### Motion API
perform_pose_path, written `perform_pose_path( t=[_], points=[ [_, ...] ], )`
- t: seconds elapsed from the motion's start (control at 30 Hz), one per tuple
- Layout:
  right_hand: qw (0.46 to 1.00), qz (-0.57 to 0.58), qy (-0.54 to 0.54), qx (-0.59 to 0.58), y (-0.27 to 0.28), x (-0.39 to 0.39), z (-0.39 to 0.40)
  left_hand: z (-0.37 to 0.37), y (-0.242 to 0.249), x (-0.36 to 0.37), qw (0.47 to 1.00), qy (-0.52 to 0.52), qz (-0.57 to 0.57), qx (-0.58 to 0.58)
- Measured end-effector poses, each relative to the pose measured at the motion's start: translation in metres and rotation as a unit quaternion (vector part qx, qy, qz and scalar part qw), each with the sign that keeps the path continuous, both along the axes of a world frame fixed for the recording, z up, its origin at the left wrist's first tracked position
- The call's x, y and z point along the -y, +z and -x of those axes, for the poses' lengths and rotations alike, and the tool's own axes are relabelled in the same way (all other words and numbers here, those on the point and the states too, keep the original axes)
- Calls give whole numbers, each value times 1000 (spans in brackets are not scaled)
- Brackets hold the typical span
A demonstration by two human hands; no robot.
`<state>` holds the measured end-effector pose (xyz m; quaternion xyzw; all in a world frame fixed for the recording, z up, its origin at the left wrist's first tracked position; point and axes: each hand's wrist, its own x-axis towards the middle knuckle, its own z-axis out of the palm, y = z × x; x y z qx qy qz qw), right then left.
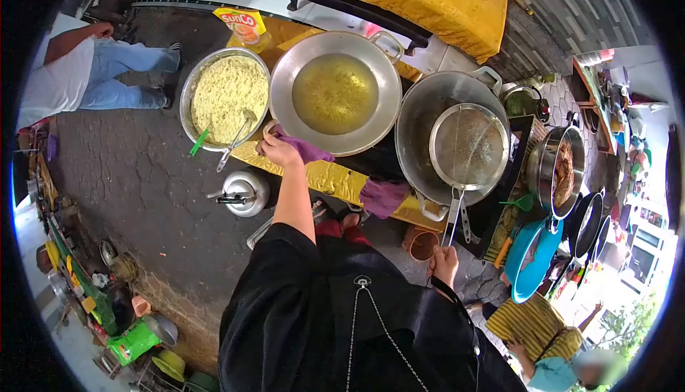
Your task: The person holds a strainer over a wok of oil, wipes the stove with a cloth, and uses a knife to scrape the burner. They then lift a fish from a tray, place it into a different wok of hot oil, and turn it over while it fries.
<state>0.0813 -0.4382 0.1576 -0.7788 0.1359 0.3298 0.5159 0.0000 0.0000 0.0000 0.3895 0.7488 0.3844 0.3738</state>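
My left hand (281, 151) is closed around a purple cloth (308, 147) at the near left edge of a wide metal wok (280, 82). Yellowish oil (335, 94) fills the wok's bottom. With my right hand (444, 263) I grip the long handle of a round wire strainer (467, 146). The strainer's mesh lies over a large, deep pan (412, 117), whose inside is partly hidden by it. Left of the wok stands a metal basin (187, 103) holding a pale yellow, lumpy mixture (225, 96), with a ladle (235, 142) resting in it.
A kettle (244, 194) stands on the ground near my left arm. Another purple cloth (384, 196) hangs by the deep pan. To the right are a pot with brown food (564, 171) and a blue basin (524, 263). One person (93, 74) is at far left, another (549, 349) at lower right.
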Motion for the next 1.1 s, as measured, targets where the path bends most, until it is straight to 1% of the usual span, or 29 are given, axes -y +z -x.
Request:
perform_pose_path(
  t=[0.07,0.1,0.17,0.2,0.3,0.43,0.57,0.63,0.67,0.7,0.77,0.83,0.87,0.93,0.97,1.0,1.03,1.07,1.1],
  points=[
    [999,40,1,2,7,3,1,-2,2,-4,999,21,-30,-35],
    [999,53,3,0,6,6,1,-1,-12,-3,999,22,-17,-38],
    [998,55,0,-11,5,7,3,0,-22,-11,994,5,-69,-88],
    [998,62,6,-7,0,2,2,-4,-14,-18,994,9,-78,-82],
    [998,57,-8,-13,-1,7,0,-2,-19,-23,994,-2,-82,-77],
    [998,64,-1,14,-1,9,-4,3,-16,-18,993,-18,-101,-56],
    [997,70,-4,6,0,5,-9,14,-18,-8,989,-39,-115,-89],
    [996,88,9,23,-1,3,-10,27,-27,-4,993,-19,-93,-71],
    [996,87,21,25,2,-1,-11,34,-14,2,996,-41,-73,-34],
    [996,85,17,24,2,-4,-11,39,-2,10,996,-45,-75,-34],
    [996,73,19,37,-1,-7,-12,46,19,28,999,34,-9,-24],
    [998,58,7,38,1,-8,-14,72,-22,40,996,41,42,-66],
    [997,65,5,36,2,-8,-14,77,-34,52,997,35,42,-63],
    [997,60,-10,39,1,-10,-12,88,-48,71,993,-31,86,-70],
    [997,60,-15,41,2,-11,-12,88,-54,77,993,-36,85,-68],
    [996,67,-27,61,4,-12,-14,83,-59,84,988,-53,137,57],
    [993,74,-40,82,6,-13,-16,78,-61,93,963,-69,187,182],
    [993,74,-43,86,10,-14,-19,74,-62,102,962,-72,187,186],
    [991,80,-48,96,14,-15,-21,70,-61,112,921,-109,269,259]
  ],
)
